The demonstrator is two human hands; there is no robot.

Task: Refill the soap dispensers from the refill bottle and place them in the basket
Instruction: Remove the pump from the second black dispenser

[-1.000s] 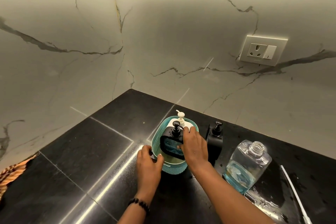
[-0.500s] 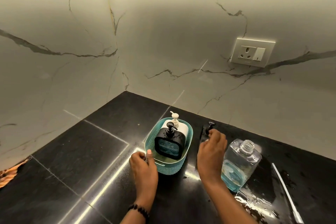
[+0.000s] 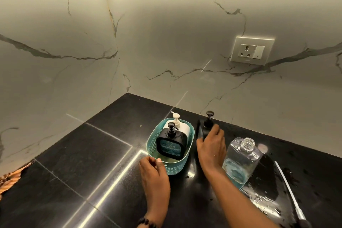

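A teal basket (image 3: 177,168) stands on the black counter and holds two soap dispensers: a black one with blue soap (image 3: 171,145) in front and a white one (image 3: 182,126) behind. My left hand (image 3: 153,174) grips the basket's near rim. My right hand (image 3: 211,147) is closed around a second black dispenser (image 3: 208,124) just right of the basket; only its pump and upper body show. The clear refill bottle (image 3: 240,161), uncapped with a little blue soap left, stands to the right of that hand.
A wet patch (image 3: 262,196) spreads on the counter around the refill bottle. A thin white strip (image 3: 288,189) lies at the far right. Marble walls close the corner behind, with a wall socket (image 3: 250,51). Orange patterned cloth (image 3: 11,179) shows at the left edge.
My right hand left the black dispenser in the basket, moved right and closed on the other black dispenser. My left hand stayed on the basket rim.
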